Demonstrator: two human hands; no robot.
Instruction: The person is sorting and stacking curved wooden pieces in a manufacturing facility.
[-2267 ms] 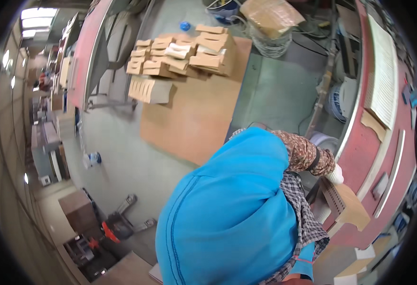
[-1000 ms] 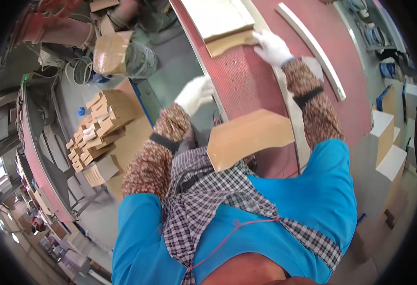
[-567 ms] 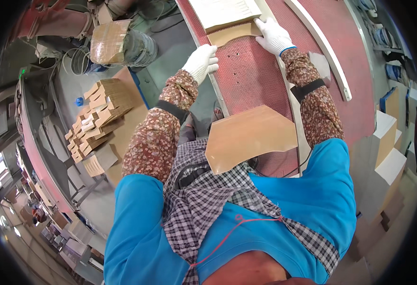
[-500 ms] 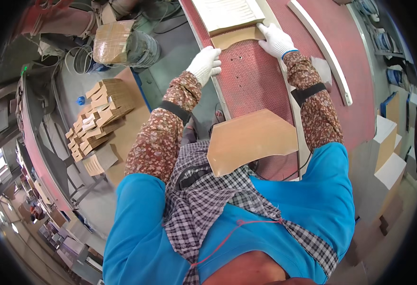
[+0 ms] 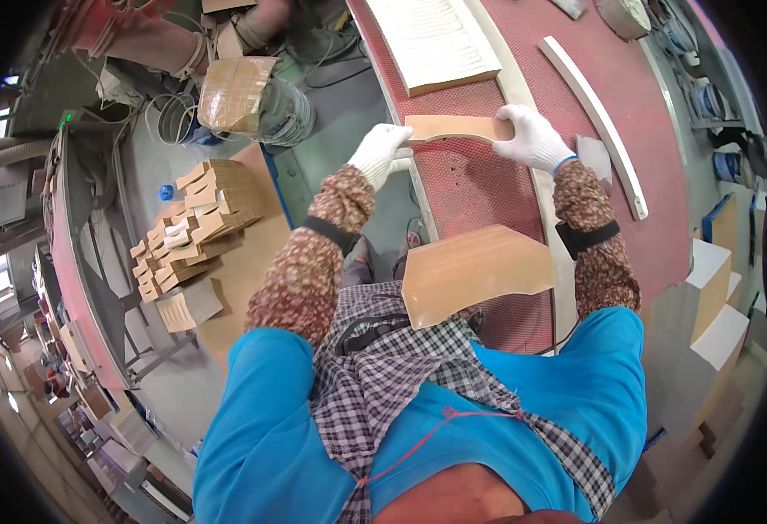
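A thin, curved wooden panel (image 5: 459, 128) spans between my two white-gloved hands over the red mesh table. Its left end is gripped by my left hand (image 5: 383, 154), with the fingers closed round the edge. The opposite end sits in the grip of my right hand (image 5: 532, 138), thumb beneath and fingers on top. Just beyond it lies a stack of cream panels (image 5: 436, 44) with wavy edges. Nearer my body rests a larger wooden board (image 5: 480, 272) with a notched front edge.
A long, white curved strip (image 5: 595, 127) lies on the red table's right side. To the left, stacks of cut wooden pieces (image 5: 213, 205) stand on a brown board (image 5: 248, 253). A bucket (image 5: 289, 113) and a taped carton (image 5: 235, 92) are on the floor beyond.
Both hands have drawn the curved wooden panel away from the cream stack, toward my body. A gap of red mesh now shows between them.
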